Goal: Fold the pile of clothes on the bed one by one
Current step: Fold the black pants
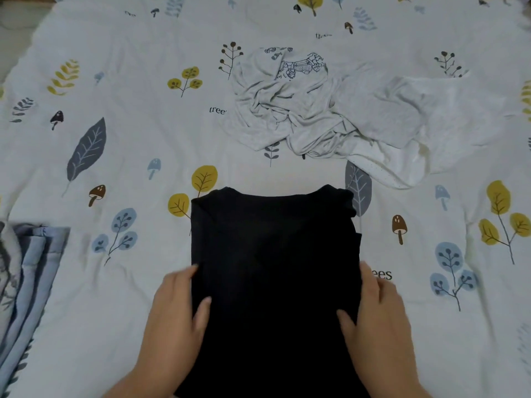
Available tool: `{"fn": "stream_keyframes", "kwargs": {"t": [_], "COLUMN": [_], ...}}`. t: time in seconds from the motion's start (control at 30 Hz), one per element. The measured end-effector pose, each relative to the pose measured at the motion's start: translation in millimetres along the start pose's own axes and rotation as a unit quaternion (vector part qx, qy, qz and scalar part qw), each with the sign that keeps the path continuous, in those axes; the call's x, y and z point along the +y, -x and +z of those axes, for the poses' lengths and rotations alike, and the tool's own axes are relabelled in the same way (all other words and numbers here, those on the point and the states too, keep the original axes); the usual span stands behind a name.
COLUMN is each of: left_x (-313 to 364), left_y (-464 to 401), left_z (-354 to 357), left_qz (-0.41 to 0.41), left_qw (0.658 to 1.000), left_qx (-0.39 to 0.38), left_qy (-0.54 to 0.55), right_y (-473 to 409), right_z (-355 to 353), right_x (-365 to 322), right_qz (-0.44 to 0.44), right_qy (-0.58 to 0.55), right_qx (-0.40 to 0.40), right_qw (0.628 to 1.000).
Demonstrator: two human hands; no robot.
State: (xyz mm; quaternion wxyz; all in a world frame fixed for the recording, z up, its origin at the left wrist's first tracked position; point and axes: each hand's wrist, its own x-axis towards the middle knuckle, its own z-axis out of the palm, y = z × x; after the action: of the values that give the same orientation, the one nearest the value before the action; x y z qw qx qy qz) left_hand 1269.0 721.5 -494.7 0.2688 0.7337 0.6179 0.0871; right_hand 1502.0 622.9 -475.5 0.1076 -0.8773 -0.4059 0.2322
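Both hands, left hand (pixel 178 305) and right hand (pixel 376 308), pinch the side edges of the black cotton shirt (pixel 274 271) lying between them on the bed; I'd lift both sides evenly to keep the fold square.

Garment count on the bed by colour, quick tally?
Black: 1, black shirt, left hand and right hand gripping its side edges
Grey, crumpled: 2, printed grey top, plain grey garment
White: 1, white garment
Total: 4
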Motion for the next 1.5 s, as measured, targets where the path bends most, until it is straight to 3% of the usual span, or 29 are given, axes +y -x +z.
{"fn": "stream_keyframes", "kwargs": {"t": [0.07, 0.13, 0.23, 0.33, 0.4, 0.47, 0.53, 0.67, 0.77, 0.87, 0.97, 1.03, 1.13, 1.2, 1.37, 1.5], "left_x": [11, 20, 24, 24, 20, 12, 0, -15, -13, -4, 16, 27, 12, -12, -48, -36], "left_y": [-25, -51, -81, -100, -107, -114, -121, -132, -137, -130, -105, -86, -75, -83, -107, -86], "left_z": [-1, 1, 7, -1, -8, -18, -22, -11, -7, -12, -7, 5, 31, 37, 16, 2], "left_qz": [0.141, 0.242, 0.293, 0.236, 0.169, 0.068, -0.021, -0.083, -0.097, -0.077, 0.055, 0.205, 0.354, 0.334, 0.168, 0.182], "left_qw": [0.989, 0.968, 0.941, 0.947, 0.972, 0.985, 0.980, 0.995, 0.995, 0.989, 0.976, 0.964, 0.908, 0.898, 0.931, 0.948], "left_qx": [0.005, -0.011, -0.078, -0.147, -0.151, -0.127, -0.072, -0.028, -0.005, 0.107, 0.193, 0.145, 0.007, -0.042, -0.088, -0.027], "left_qy": [-0.031, -0.071, -0.151, -0.160, -0.066, 0.096, 0.182, 0.056, 0.021, -0.073, -0.084, -0.090, -0.224, -0.284, -0.310, -0.260], "right_y": [-17, -40, -73, -95, -108, -120, -131, -142, -144, -141, -126, -105, -81, -86, -102, -76], "right_z": [-1, 0, 8, 2, -11, -22, -25, -9, -8, -11, 0, 17, 52, 61, 39, 22], "right_x": [-6, -9, -11, -16, -17, -17, -17, -13, -10, -10, -16, -29, -24, -3, 22, 28], "right_qz": [-0.073, -0.131, -0.254, -0.254, -0.210, -0.163, -0.115, -0.038, -0.009, 0.014, -0.037, -0.178, -0.367, -0.366, -0.234, -0.249], "right_qy": [-0.052, -0.007, 0.113, 0.100, 0.034, -0.083, -0.170, -0.122, -0.096, -0.068, -0.005, -0.004, 0.144, 0.215, 0.239, 0.198], "right_qx": [0.067, 0.056, 0.043, 0.007, -0.051, -0.097, -0.064, 0.011, 0.057, 0.139, 0.214, 0.208, 0.098, 0.051, 0.018, 0.032], "right_qw": [0.994, 0.990, 0.959, 0.962, 0.976, 0.978, 0.977, 0.992, 0.994, 0.988, 0.976, 0.962, 0.914, 0.904, 0.942, 0.947]}}
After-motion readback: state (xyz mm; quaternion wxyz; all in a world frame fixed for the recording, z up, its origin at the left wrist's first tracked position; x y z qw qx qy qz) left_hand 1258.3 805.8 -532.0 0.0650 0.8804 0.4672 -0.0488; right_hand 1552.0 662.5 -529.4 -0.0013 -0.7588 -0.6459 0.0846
